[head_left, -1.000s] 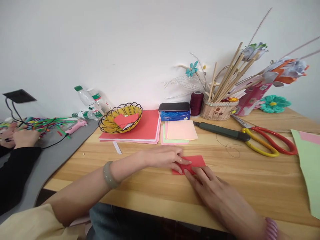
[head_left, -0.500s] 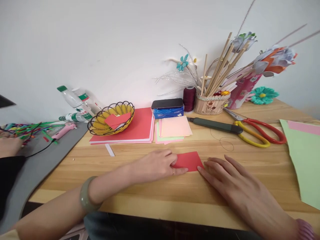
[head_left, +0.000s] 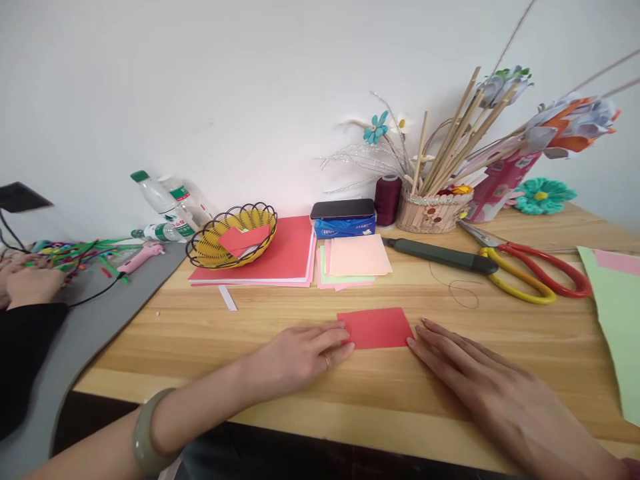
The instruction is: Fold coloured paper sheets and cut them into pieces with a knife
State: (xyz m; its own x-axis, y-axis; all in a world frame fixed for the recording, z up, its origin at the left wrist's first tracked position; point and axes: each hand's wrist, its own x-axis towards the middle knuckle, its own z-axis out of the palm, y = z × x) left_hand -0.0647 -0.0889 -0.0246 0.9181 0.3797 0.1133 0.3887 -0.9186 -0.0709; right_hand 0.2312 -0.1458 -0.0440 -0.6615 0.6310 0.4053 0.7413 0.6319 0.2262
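Observation:
A small red paper point(head_left: 377, 328), its edges straight, lies flat on the wooden table in front of me. At its left edge rests my left hand point(head_left: 297, 353), fingers stretched out, with the fingertips and thumb touching the paper's border. My right hand point(head_left: 480, 373) lies with its fingers flat on the table, and its thumb tip touches the paper's lower right corner. Behind the paper is a stack of square paper notes point(head_left: 359, 256), pale orange on top.
A yellow basket point(head_left: 205, 250) holding red paper sits on red sheets point(head_left: 295, 243). A dark green tool point(head_left: 440, 255), large scissors point(head_left: 537, 267) and green paper point(head_left: 617, 320) lie rightward. Behind stand a thread spool point(head_left: 387, 201) and a stick holder point(head_left: 433, 212). Another person's hand point(head_left: 34, 285) is far left.
My left hand has drawn back to the left along the paper, its fingers straighter, so more red shows. My right hand stays at the right corner. The view has shifted slightly left.

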